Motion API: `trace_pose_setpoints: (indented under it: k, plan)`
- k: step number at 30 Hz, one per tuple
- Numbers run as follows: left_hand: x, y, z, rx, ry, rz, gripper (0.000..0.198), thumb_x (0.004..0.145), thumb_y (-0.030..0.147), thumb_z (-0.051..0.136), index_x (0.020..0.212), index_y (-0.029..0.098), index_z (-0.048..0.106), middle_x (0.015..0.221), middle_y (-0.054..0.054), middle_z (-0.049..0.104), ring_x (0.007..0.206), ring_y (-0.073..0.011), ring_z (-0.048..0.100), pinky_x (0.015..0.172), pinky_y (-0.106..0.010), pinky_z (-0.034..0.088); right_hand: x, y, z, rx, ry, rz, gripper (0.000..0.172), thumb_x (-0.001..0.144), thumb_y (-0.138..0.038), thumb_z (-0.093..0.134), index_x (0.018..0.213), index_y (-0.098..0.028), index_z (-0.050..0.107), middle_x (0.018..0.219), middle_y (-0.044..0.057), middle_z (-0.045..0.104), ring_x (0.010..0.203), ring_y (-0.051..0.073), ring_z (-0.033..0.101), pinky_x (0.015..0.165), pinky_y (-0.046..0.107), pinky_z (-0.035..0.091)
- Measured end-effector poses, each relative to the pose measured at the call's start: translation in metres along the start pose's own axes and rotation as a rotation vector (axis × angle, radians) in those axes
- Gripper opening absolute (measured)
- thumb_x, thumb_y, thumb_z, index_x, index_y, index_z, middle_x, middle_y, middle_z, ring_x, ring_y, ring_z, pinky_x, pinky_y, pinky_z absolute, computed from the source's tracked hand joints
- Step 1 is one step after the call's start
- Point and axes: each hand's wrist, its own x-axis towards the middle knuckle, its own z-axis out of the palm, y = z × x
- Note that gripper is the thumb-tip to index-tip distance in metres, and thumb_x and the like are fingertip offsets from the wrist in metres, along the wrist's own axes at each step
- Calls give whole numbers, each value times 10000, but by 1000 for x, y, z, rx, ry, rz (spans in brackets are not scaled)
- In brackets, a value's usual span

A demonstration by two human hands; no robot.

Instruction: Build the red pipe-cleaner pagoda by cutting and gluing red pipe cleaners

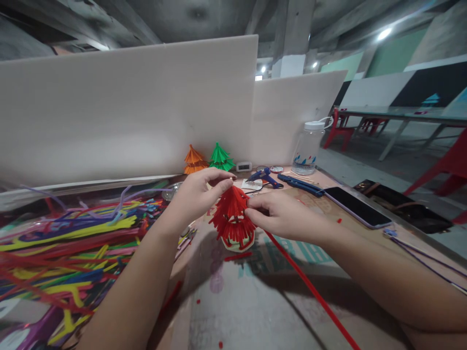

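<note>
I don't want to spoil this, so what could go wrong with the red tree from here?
The long red strip trails from beside the right hand; if snagged, it might jolt the red tree, though whether they're joined is hidden.
The left hand is at the tree's tip; pressing hard could bend it.
The blue glue gun lies just behind; if hot, which I can't tell, it might burn fingers.
</note>
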Motion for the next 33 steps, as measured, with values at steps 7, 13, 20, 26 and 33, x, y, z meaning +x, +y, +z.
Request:
trace_pose_setpoints:
  k: [7,13,20,26,33]
  plan:
    - [1,2,4,18,-2,-5,196,903,350,659,960,182,742,917,-29,771,836,-173,689,746,-264,518,2,4,3,-27,3,-6,313,924,-205,476,620,-171,408,611,-30,475,578,90,417,567,290,224]
    - [1,0,5,5,17,16,132,898,283,647,938,177,716,882,-14,749,808,-156,672,741,-258,495,2,4,9,63,-7,33,330,978,-333,488,693,-172,532,650,-17,540,599,105,450,568,277,267]
    - [4,-5,6,-28,15,11,126,895,282,646,920,174,708,863,-10,744,786,-150,667,718,-249,488,-4,8,33,473,-18,213,226,935,-356,547,799,-182,594,606,-43,517,528,97,449,512,241,310]
    - [4,-3,7,-32,15,26,132,891,278,653,924,164,710,855,-11,747,765,-142,662,695,-233,486,-10,9,57,992,-120,361,325,865,-501,631,797,-204,519,450,-95,437,385,70,352,422,214,224]
    - [3,-1,6,25,18,35,131,899,277,654,924,171,726,864,-7,753,788,-142,666,727,-228,494,-10,10,69,1193,-80,362,398,831,-555,688,795,-210,493,412,-105,433,364,63,330,408,202,229]
